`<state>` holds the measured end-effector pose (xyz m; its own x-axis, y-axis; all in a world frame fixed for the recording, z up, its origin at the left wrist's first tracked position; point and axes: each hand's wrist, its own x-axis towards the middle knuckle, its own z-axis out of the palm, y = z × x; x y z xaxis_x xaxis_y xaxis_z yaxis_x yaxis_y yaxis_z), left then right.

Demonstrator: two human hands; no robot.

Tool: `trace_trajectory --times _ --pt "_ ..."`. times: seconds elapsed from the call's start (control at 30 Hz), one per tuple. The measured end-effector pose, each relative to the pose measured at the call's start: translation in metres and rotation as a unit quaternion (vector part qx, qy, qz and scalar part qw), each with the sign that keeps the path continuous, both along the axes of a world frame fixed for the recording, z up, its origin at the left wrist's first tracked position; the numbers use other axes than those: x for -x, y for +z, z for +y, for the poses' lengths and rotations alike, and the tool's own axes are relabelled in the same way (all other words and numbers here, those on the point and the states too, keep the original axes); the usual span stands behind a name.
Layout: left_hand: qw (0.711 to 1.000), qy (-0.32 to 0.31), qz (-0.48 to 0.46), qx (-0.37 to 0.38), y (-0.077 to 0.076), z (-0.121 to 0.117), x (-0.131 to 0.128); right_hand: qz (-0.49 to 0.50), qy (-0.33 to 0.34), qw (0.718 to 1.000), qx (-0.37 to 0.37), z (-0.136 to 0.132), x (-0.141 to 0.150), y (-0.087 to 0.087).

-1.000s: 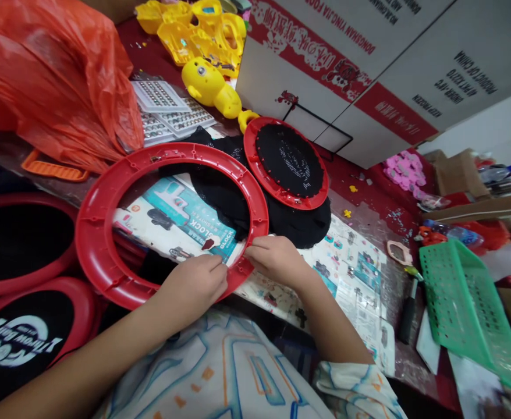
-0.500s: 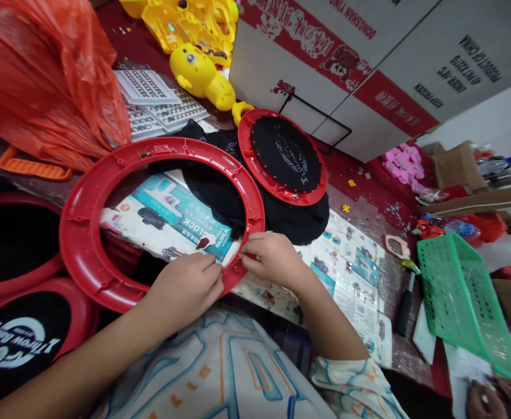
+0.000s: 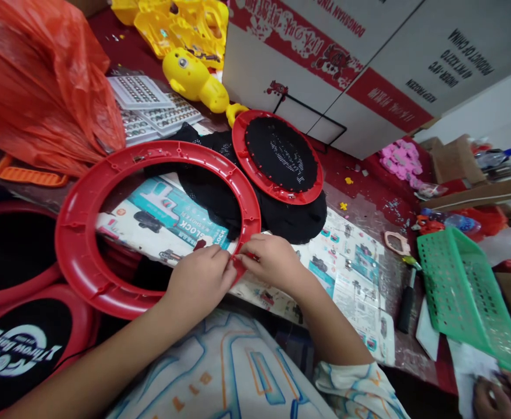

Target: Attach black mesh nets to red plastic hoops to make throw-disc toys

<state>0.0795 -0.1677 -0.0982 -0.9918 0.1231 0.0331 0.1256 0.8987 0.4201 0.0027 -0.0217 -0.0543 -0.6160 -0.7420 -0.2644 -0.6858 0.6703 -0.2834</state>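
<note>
A large red plastic ring (image 3: 75, 244), its ribbed inner side facing up, rests over the table's near edge. At its near right part my left hand (image 3: 201, 278) is closed on the rim, fingers bent. Beside it my right hand (image 3: 270, 262) pinches at the same part of the ring; whether a small piece sits between the fingertips is hidden. A small metal piece shows in a slot on the ring's far side. Just behind lies a smaller red ring with a black mesh disc (image 3: 281, 154), on black mesh fabric (image 3: 297, 218).
Finished-looking black and red discs (image 3: 24, 343) are stacked at lower left. An orange bag (image 3: 41, 75), trays of small round parts (image 3: 139, 93) and a yellow toy (image 3: 194, 75) stand behind. A carton (image 3: 308, 70), green basket (image 3: 460, 291), screwdriver (image 3: 407, 302) and another person's hand (image 3: 493, 398) are rightward.
The ring and both hands have shifted slightly left and down in the view, and the left hand sits closer to the right. The grips look the same.
</note>
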Motion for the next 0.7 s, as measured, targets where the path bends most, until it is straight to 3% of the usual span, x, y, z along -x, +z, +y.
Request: trace_trajectory --times 0.13,0.37,0.7 --pt "1.000 0.003 0.016 0.018 -0.001 0.000 0.000 0.004 0.016 0.998 0.055 0.005 0.004 0.004" --pt "0.998 -0.018 0.052 0.040 -0.004 -0.001 0.002 0.118 0.077 0.990 0.022 0.001 0.010 0.007" --pt "0.983 -0.142 0.113 0.025 -0.012 -0.019 -0.001 0.012 0.013 1.000 0.018 0.004 0.013 0.004"
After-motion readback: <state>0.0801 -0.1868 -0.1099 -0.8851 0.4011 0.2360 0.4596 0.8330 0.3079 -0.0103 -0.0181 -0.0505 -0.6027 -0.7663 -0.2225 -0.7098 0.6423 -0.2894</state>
